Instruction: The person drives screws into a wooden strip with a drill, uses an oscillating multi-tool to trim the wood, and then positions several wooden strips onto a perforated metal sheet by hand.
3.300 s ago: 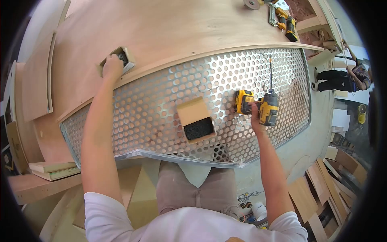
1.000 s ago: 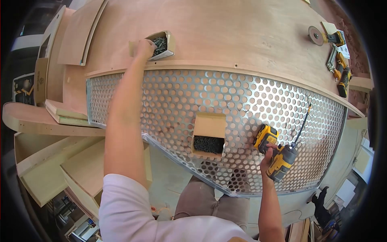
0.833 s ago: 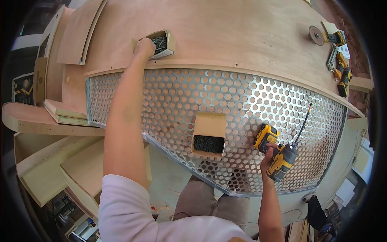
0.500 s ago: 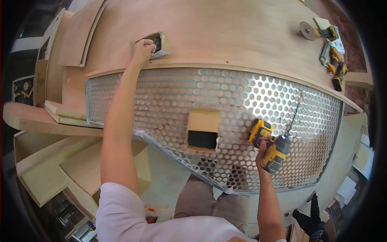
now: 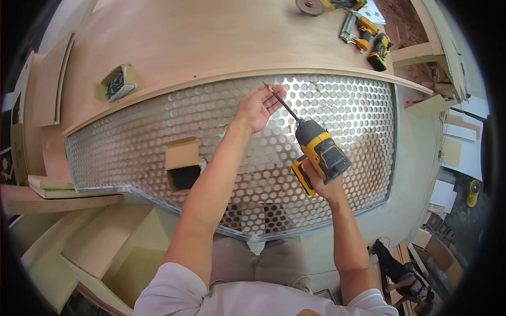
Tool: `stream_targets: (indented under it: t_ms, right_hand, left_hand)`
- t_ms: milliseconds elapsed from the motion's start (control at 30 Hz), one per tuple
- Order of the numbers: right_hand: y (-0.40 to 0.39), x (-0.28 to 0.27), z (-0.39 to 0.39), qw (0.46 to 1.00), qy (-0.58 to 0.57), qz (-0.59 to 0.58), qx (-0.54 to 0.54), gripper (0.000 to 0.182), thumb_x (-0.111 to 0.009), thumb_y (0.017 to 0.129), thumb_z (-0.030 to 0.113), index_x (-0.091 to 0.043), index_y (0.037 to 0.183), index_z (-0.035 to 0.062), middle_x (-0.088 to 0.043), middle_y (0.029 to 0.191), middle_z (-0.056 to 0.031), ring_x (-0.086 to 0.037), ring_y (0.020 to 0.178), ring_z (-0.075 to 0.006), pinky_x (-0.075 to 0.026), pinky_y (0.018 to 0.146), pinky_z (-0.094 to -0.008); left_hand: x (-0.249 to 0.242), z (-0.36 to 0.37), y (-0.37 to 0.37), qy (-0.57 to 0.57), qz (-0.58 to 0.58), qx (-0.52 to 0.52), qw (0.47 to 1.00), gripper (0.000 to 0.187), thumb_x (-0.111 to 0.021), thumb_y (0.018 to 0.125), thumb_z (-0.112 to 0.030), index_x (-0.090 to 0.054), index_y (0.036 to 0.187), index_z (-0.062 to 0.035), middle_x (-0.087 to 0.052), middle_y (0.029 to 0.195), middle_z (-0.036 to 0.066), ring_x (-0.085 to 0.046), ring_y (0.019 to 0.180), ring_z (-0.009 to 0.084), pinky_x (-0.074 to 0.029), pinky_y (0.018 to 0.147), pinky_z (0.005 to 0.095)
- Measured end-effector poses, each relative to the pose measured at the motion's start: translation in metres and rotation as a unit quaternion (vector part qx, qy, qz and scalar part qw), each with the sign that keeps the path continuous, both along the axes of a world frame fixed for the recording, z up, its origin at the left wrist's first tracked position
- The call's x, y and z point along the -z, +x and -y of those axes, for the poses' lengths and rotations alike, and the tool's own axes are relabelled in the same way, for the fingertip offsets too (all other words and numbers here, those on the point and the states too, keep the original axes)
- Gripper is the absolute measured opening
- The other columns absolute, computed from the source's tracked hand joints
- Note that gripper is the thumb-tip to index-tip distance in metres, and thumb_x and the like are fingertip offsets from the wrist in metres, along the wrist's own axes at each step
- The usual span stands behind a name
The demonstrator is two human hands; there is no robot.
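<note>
Drill [image 5: 322, 151] occupies one of two hands [image 5: 322, 185]; two boxes [image 5: 182, 154] stand open.

Metal sheet [image 5: 247, 184]: free room at three o'clock, past the drill [image 5: 322, 148]; more at nine, beyond the near box [image 5: 182, 152];
Middle: drill, bit [image 5: 285, 107] and left hand [image 5: 258, 109] bar the way to twelve;
Left forearm: just beside the near box in this view; gap unclear;
Wood strip [image 5: 203, 78]: edge to cross, nine round to two;
Board [image 5: 221, 39]: open between far box [image 5: 128, 76] at ten and nail gun [image 5: 364, 27] at one
</note>
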State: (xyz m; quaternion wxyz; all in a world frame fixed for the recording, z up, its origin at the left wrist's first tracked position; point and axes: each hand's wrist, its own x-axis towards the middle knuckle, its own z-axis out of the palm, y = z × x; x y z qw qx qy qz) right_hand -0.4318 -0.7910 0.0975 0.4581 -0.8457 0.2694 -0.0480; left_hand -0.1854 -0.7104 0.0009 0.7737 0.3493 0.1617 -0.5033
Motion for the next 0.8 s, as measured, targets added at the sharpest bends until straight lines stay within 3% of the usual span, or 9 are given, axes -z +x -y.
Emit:
stream_targets:
  t_ms: [133,167,267,567,800]
  right_hand:
    - [-0.01,-0.011,0.044,0.998,0.059,-0.002,0.031,0.023,-0.073,0.087,0.006,-0.066,0.109,0.0004,-0.07,0.096,-0.0068,-0.067,0.086,-0.0154,-0.055,0.074,-0.0322]
    - [-0.009,-0.01,0.051,0.994,0.084,0.004,0.071,0.021,-0.072,0.084,0.012,-0.068,0.101,0.0,-0.072,0.089,-0.0126,-0.071,0.08,-0.0248,-0.055,0.073,-0.0374]
    - [-0.015,-0.009,0.076,0.994,0.092,-0.012,0.059,0.022,-0.073,0.082,0.01,-0.068,0.101,-0.0001,-0.071,0.089,-0.0123,-0.07,0.08,-0.0236,-0.055,0.073,-0.0371]
    - [0.0,-0.012,0.121,0.992,0.108,-0.042,0.046,0.032,-0.075,0.081,0.01,-0.066,0.109,-0.0015,-0.071,0.095,-0.0119,-0.069,0.084,-0.0214,-0.055,0.076,-0.0353]
    - [0.035,-0.007,0.132,0.999,0.022,-0.007,0.039,0.028,-0.075,0.083,0.012,-0.068,0.108,-0.0009,-0.074,0.097,-0.0138,-0.072,0.086,-0.0228,-0.056,0.079,-0.0352]
  left_hand:
    - [0.002,0.034,-0.016,-0.018,-0.044,-0.031,0.998,0.023,-0.048,0.107,-0.015,-0.056,0.122,0.0008,-0.067,0.123,0.013,-0.066,0.115,0.0232,-0.052,0.102,0.037]
    - [0.003,0.039,-0.017,-0.022,-0.053,-0.034,0.998,0.024,-0.047,0.107,-0.015,-0.056,0.122,0.0016,-0.067,0.124,0.013,-0.065,0.116,0.0228,-0.052,0.103,0.0368]
    - [0.007,0.058,-0.023,0.001,-0.052,-0.025,0.998,0.022,-0.049,0.107,-0.015,-0.058,0.123,-0.0018,-0.066,0.127,0.011,-0.064,0.12,0.0223,-0.049,0.107,0.0359]
    - [0.024,0.097,-0.018,-0.022,-0.089,-0.014,0.996,0.025,-0.049,0.108,-0.017,-0.057,0.124,-0.0003,-0.067,0.122,0.011,-0.065,0.117,0.02,-0.054,0.102,0.0332]
    - [0.033,0.116,-0.01,-0.009,-0.087,-0.035,0.996,0.021,-0.046,0.109,-0.019,-0.056,0.119,-0.003,-0.064,0.127,0.012,-0.061,0.121,0.0264,-0.05,0.108,0.0411]
